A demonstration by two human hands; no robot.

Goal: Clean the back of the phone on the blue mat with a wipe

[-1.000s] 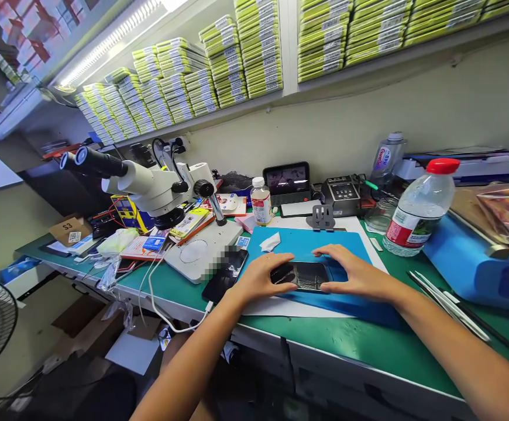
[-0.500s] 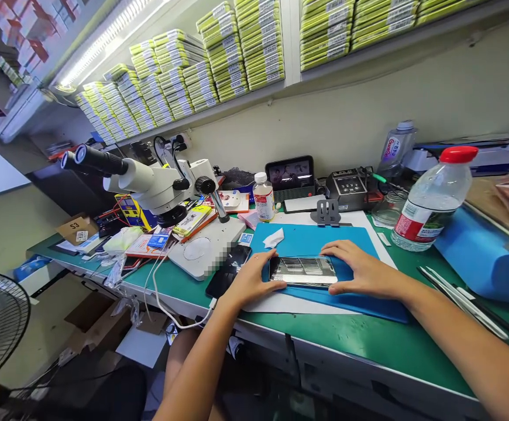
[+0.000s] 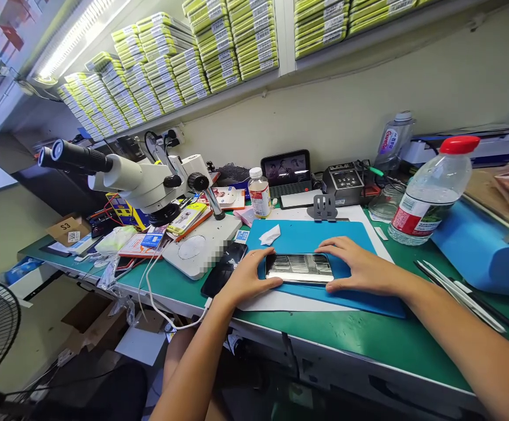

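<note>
A smartphone [image 3: 299, 268] with a glossy, reflecting face lies lengthwise between my hands over the blue mat [image 3: 346, 234]. My left hand [image 3: 251, 273] grips its left end, thumb along the near edge and fingers at the far edge. At the right end, my right hand [image 3: 354, 266] holds it the same way, fingertips on the far corner and thumb on the near one. Just left of my left hand lies a second dark phone [image 3: 224, 270], with a white cable [image 3: 179, 325] running to its near end. A crumpled white tissue [image 3: 270, 235] rests on the mat beyond the held phone.
A microscope [image 3: 144, 187] stands to the left. A white-capped bottle [image 3: 260, 194], a propped screen [image 3: 286, 168] and a black control box [image 3: 344, 182] line the back. At right are a red-capped water bottle [image 3: 432, 193], tweezers-like tools [image 3: 460, 295] and a blue machine [image 3: 487, 251].
The camera view has shifted slightly, so the bench appears a little further left and up. Both hands keep their hold on the phone, and the reflection on its face has changed.
</note>
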